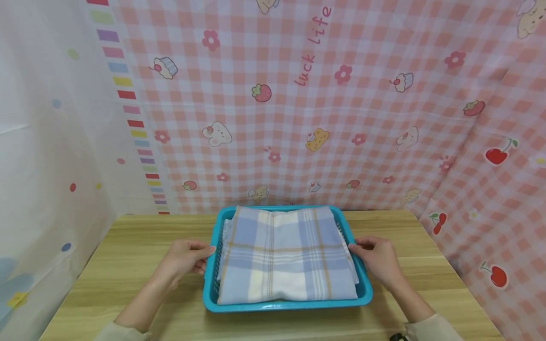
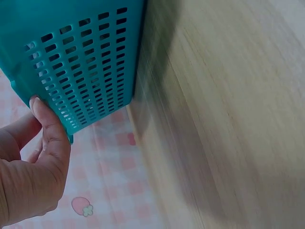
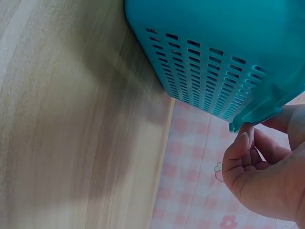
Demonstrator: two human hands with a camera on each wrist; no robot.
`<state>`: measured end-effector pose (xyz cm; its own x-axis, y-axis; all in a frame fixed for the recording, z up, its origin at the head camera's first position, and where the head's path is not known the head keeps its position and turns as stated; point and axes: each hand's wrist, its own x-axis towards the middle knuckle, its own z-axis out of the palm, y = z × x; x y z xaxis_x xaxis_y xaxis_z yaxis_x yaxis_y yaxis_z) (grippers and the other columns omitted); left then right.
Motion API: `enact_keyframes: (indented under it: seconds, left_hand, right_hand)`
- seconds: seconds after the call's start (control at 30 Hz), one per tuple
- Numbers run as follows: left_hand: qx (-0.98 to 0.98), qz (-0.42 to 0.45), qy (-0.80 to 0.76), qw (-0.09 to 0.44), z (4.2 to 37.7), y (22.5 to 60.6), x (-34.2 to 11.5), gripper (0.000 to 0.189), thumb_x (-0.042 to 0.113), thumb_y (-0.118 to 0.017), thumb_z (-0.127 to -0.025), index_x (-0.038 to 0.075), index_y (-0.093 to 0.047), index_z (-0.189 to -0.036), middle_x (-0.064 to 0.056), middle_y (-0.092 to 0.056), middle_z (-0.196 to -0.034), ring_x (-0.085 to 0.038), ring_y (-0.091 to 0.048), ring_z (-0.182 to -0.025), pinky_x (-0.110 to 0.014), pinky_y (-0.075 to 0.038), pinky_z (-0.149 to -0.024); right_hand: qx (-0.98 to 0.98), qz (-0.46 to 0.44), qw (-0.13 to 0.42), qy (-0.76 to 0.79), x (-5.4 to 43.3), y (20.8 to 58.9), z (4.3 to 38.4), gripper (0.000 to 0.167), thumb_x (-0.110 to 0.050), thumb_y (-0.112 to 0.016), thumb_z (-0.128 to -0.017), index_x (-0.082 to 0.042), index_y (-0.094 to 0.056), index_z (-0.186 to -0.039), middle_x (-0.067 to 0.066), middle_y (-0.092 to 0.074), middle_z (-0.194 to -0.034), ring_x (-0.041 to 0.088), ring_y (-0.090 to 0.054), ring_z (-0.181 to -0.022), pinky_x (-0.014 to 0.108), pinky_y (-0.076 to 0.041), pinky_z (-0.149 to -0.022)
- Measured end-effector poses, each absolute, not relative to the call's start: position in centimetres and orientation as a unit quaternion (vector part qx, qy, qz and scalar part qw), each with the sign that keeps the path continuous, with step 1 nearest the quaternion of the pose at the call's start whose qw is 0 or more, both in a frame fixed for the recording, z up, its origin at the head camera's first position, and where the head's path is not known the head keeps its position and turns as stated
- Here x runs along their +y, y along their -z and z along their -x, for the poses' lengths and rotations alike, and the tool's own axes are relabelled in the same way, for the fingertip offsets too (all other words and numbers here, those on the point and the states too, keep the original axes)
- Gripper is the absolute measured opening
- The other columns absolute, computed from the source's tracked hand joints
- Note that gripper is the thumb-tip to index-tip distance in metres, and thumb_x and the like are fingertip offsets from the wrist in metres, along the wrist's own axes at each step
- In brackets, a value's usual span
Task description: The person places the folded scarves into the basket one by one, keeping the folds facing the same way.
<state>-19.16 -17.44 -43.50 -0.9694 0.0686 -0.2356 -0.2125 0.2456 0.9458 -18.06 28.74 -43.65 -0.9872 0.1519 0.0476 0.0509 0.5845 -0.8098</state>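
A teal plastic basket (image 1: 277,307) with slotted sides sits on the wooden table. Inside it lies a folded plaid cloth (image 1: 281,255) in blue, white and cream with tan lines, its edges nearly filling the basket. My left hand (image 1: 187,258) pinches the basket's left rim, thumb on top and fingers beneath. On the opposite side my right hand (image 1: 377,258) pinches the right rim in the same way. Both wrist views show fingertips curled at the underside of the rim, beside the slotted wall (image 2: 81,67).
The wooden table (image 1: 141,255) extends to both sides of the basket. Behind it hangs a pink checked curtain (image 1: 277,118) with printed cakes and strawberries, which also runs along the right side. A pale sheet (image 1: 51,166) hangs at the left.
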Motion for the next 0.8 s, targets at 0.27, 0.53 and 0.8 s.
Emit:
enact_keyframes:
  seconds: [0.27, 0.53, 0.8]
  left_hand:
    - [0.784, 0.047, -0.608, 0.113, 19.0, 43.5, -18.3, 0.029, 0.013, -0.070, -0.101, -0.014, -0.071, -0.112, -0.007, -0.068, -0.072, -0.016, -0.064, -0.062, -0.029, -0.059, -0.058]
    - [0.783, 0.053, -0.609, 0.117, 18.8, 43.4, -18.9, 0.030, 0.014, -0.070, -0.102, -0.014, -0.071, -0.115, -0.007, -0.069, -0.074, -0.017, -0.064, -0.062, -0.030, -0.059, -0.059]
    - [0.781, 0.058, -0.611, 0.114, 18.6, 43.2, -19.2, 0.031, 0.012, -0.070, -0.102, -0.015, -0.070, -0.116, -0.007, -0.069, -0.074, -0.016, -0.064, -0.062, -0.028, -0.059, -0.058]
  right_hand:
    - [-0.887, 0.055, 0.063, -0.455, 28.0, 43.8, 17.9, 0.028, -0.013, -0.075, -0.097, 0.008, -0.075, -0.114, 0.017, -0.074, -0.105, 0.021, -0.066, -0.091, 0.023, -0.057, -0.066]
    - [-0.884, 0.052, 0.072, -0.459, 27.3, 43.9, 17.8, 0.026, -0.011, -0.076, -0.096, 0.009, -0.075, -0.113, 0.015, -0.075, -0.100, 0.018, -0.065, -0.088, 0.022, -0.056, -0.066]
    - [-0.881, 0.046, 0.071, -0.465, 27.0, 44.1, 17.6, 0.027, -0.012, -0.076, -0.097, 0.009, -0.075, -0.113, 0.013, -0.075, -0.097, 0.018, -0.066, -0.087, 0.022, -0.057, -0.066]
